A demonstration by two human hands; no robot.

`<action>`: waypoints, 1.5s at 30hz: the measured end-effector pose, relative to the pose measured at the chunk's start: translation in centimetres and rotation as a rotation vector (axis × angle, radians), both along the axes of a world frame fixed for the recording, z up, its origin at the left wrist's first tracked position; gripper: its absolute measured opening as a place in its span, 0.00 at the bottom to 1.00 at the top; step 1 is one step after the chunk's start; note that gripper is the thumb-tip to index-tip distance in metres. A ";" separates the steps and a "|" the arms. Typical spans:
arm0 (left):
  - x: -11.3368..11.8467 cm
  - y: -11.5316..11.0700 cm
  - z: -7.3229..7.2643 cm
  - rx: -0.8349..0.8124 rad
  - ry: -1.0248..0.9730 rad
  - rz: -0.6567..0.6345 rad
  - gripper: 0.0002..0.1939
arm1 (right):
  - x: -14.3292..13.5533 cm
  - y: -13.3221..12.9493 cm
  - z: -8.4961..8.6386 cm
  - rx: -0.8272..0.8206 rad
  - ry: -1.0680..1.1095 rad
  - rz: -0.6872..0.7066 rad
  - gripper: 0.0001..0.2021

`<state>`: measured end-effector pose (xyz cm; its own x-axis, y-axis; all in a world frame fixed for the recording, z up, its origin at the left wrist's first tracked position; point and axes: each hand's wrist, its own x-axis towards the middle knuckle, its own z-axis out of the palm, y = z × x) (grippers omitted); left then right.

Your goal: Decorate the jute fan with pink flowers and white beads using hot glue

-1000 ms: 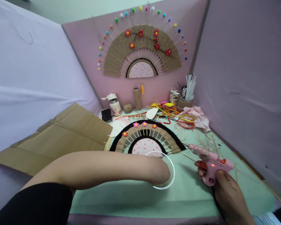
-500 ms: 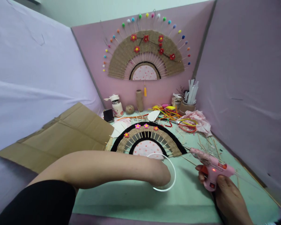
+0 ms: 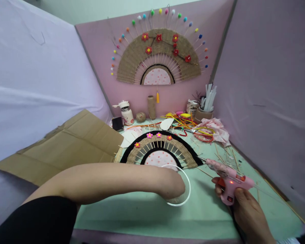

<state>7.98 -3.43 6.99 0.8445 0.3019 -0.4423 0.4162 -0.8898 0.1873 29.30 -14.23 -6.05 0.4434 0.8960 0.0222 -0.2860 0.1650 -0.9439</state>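
Observation:
My right hand [image 3: 249, 206] is wrapped round the handle of a pink glue gun [image 3: 230, 186], whose small light glows red. The nozzle points left and is at or close to the lower right end of a woven fan [image 3: 191, 159] with black edging, flowers and a pink dotted centre. My left hand [image 3: 176, 184] reaches into a clear round container [image 3: 189, 189] with a white rim in front of the fan. Its fingers are hidden inside, so what they hold cannot be seen.
A cardboard sheet [image 3: 66, 145] leans at the left. Behind the fan are a white bottle [image 3: 127, 115], a twine ball [image 3: 140, 117], scissors [image 3: 203, 132] and coloured pipe cleaners [image 3: 178, 119]. Thin sticks [image 3: 234, 159] lie at the right. A larger fan [image 3: 132, 62] hangs on the back panel.
The view has shifted slightly, and the left forearm has moved a little left. The left hand stays in the container, and the right hand still holds the glue gun by the fan's end.

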 end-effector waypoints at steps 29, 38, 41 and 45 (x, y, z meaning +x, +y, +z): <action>-5.0 1.1 5.5 -0.285 -0.401 -0.068 0.06 | -0.9 0.3 1.7 -0.042 -0.070 -0.026 0.22; -7.1 3.8 5.5 -0.821 -0.848 0.341 0.04 | -0.8 0.6 2.5 -0.036 -0.068 -0.051 0.22; -6.6 6.0 3.8 -1.165 -1.125 0.627 0.05 | -1.4 1.6 5.1 0.019 -0.078 -0.057 0.22; -5.3 8.3 1.8 -1.489 -1.327 0.874 0.07 | -2.3 4.1 8.5 0.122 -0.114 -0.012 0.23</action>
